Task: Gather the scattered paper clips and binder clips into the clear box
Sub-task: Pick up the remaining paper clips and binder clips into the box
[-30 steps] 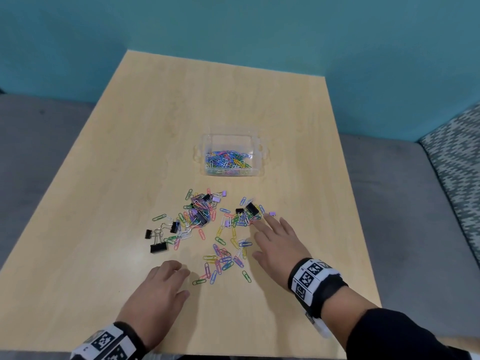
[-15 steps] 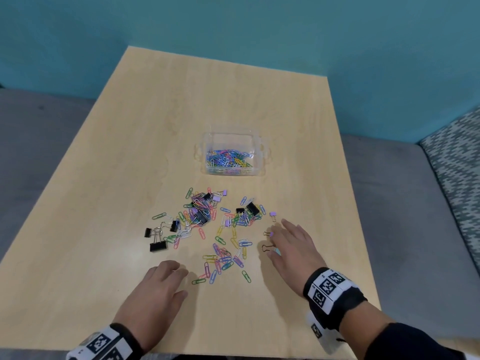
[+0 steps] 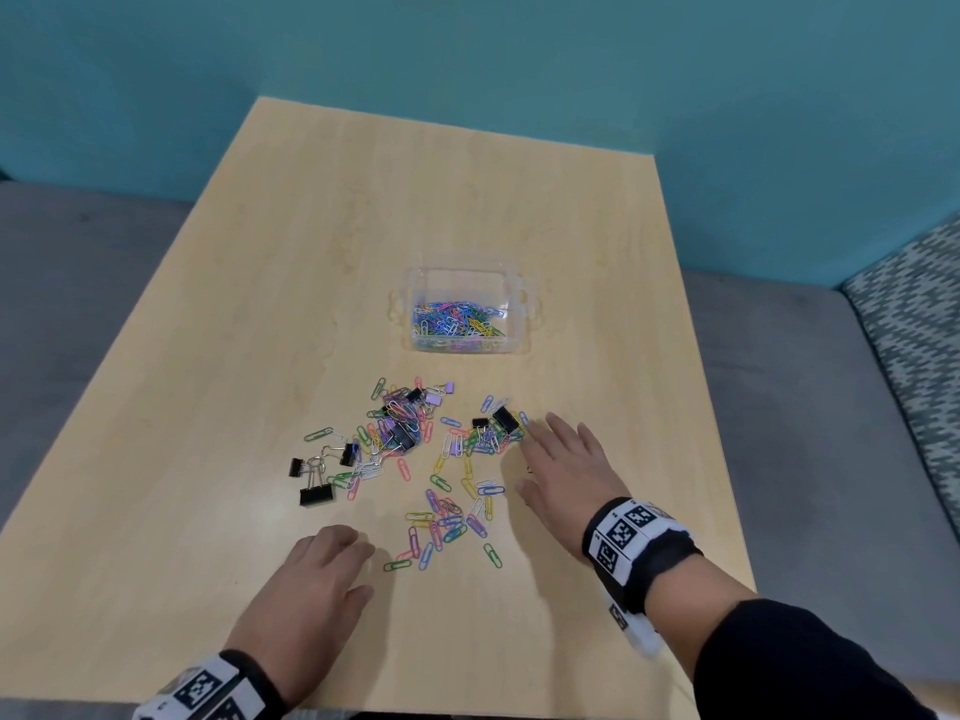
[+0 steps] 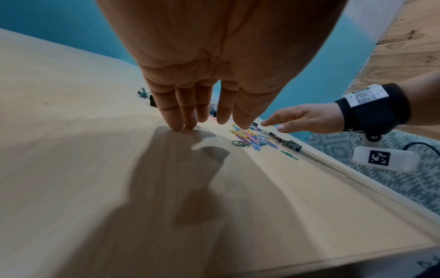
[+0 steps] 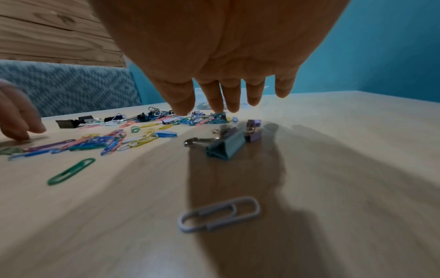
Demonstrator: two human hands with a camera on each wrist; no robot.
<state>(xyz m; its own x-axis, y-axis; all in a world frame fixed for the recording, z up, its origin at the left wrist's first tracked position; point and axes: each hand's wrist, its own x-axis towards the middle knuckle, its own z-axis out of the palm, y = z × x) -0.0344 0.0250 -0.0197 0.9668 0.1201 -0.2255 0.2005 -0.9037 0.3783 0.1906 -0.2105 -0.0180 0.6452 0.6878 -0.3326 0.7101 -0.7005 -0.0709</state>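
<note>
The clear box (image 3: 521,324) stands mid-table with several coloured paper clips in it. In front of it lie scattered paper clips (image 3: 447,517) and black binder clips (image 3: 316,495). My right hand (image 3: 563,454) is flat, palm down, at the right edge of the scatter, fingers straight and holding nothing. In the right wrist view the right hand (image 5: 228,101) hovers over a teal binder clip (image 5: 226,144), a small purple binder clip (image 5: 253,131) and a pale blue paper clip (image 5: 219,214). My left hand (image 3: 327,563) rests near the front edge, fingertips (image 4: 181,124) on the wood, holding nothing.
The wooden table (image 3: 467,174) ends at a teal wall at the back. Grey seating (image 3: 810,407) and a patterned cushion (image 3: 914,330) lie to the right. The table's right edge is close to my right wrist.
My right hand drew back to the right, then reached forward again and now covers the binder clips that lay beside it. The left hand has stayed put.
</note>
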